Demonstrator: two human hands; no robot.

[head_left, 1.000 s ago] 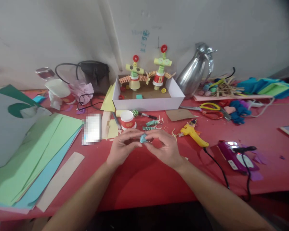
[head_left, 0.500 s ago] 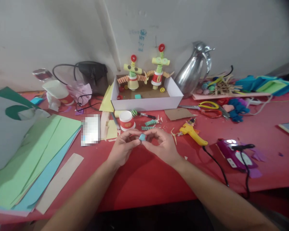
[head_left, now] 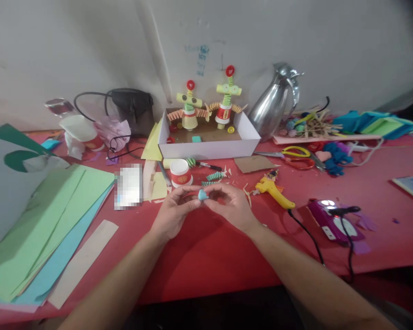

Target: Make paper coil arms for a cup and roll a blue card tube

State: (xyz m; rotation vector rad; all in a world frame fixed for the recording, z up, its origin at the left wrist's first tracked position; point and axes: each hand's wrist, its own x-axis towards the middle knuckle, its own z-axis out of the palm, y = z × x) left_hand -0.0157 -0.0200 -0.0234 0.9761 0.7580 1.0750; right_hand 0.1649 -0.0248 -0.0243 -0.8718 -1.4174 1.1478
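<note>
Between my fingertips is a small folded piece of light blue paper [head_left: 202, 195], held above the red table. My left hand [head_left: 177, 208] pinches it from the left, and my right hand [head_left: 230, 206] pinches it from the right. Just beyond my left hand stands a red and white paper cup [head_left: 181, 173]. Pleated green paper strips [head_left: 214, 176] lie behind my right hand, one partly hidden by the fingers. Farther back, a white box [head_left: 209, 150] holds two paper figures, a left one [head_left: 190, 120] and a right one [head_left: 224, 113].
To the right lie a yellow glue gun [head_left: 274, 193] with a black cord, a purple power strip [head_left: 333, 224] and scissors [head_left: 298, 153]. A metal jug [head_left: 273, 103] stands behind them. Green and blue paper sheets [head_left: 55, 220] cover the left side, near a beige strip [head_left: 84, 263].
The folded blue paper has turned slightly between my fingertips and looks more pointed at the top. Both hands stay in nearly the same place, and the view has shifted a little.
</note>
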